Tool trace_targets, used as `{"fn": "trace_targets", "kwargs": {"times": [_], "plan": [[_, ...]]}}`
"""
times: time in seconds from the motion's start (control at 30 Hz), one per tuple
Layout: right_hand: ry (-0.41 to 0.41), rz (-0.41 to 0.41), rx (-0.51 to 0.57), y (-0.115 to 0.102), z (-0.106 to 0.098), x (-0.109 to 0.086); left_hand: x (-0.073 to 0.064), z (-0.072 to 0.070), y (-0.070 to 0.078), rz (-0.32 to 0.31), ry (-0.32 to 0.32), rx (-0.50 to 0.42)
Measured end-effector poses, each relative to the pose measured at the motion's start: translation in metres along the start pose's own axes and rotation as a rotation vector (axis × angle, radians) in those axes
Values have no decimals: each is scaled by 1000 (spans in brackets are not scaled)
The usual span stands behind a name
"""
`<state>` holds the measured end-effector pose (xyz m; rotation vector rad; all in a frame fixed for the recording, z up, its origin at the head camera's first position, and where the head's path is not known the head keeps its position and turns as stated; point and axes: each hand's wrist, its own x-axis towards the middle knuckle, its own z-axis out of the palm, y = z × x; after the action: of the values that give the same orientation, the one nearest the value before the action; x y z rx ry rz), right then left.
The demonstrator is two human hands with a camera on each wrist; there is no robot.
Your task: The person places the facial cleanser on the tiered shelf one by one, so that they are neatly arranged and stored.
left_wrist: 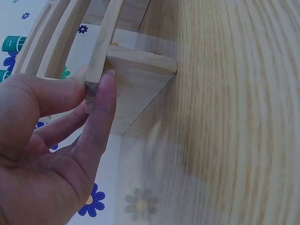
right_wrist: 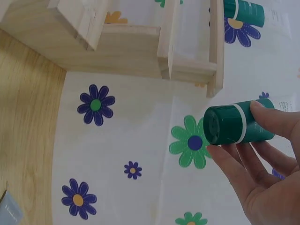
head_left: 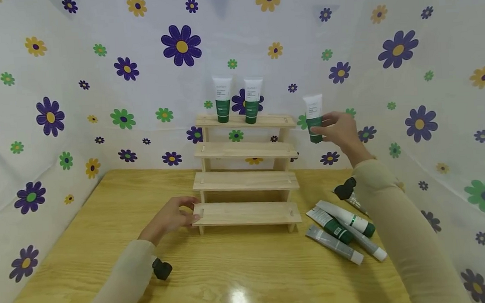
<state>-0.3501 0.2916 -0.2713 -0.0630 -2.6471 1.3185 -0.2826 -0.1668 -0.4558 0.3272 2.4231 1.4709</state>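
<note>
A wooden tiered stand with several steps is on the table. My left hand pinches the left end of its lowest step; in the left wrist view the thumb and fingers close on the board's end. To the right of the top step, my right hand holds up a green and white squeeze tube, cap down and apart from the stand. In the right wrist view its green cap shows between thumb and fingers. Two similar tubes, one at left and one at right, stand on the top step.
Right of the stand lies a pile of tubes: a white and green one, a grey one and others, overlapping. The right forearm passes over part of it. A flower-printed sheet rises behind and beside the wooden table.
</note>
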Motion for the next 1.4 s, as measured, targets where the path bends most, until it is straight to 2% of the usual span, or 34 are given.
{"fn": "trace_targets", "kwargs": {"times": [0.47,0.83,1.0,1.4], "plan": [[72,-34,41,-30,26,8,0,-3,-2,5,-4,6],[142,-3,100,-39,42,22,3,-3,0,-6,-1,11],[143,-12,155,-46,49,26,4,-2,0,-11,5,15],[159,-22,157,-48,66,35,3,-1,-1,-28,1,1]]}}
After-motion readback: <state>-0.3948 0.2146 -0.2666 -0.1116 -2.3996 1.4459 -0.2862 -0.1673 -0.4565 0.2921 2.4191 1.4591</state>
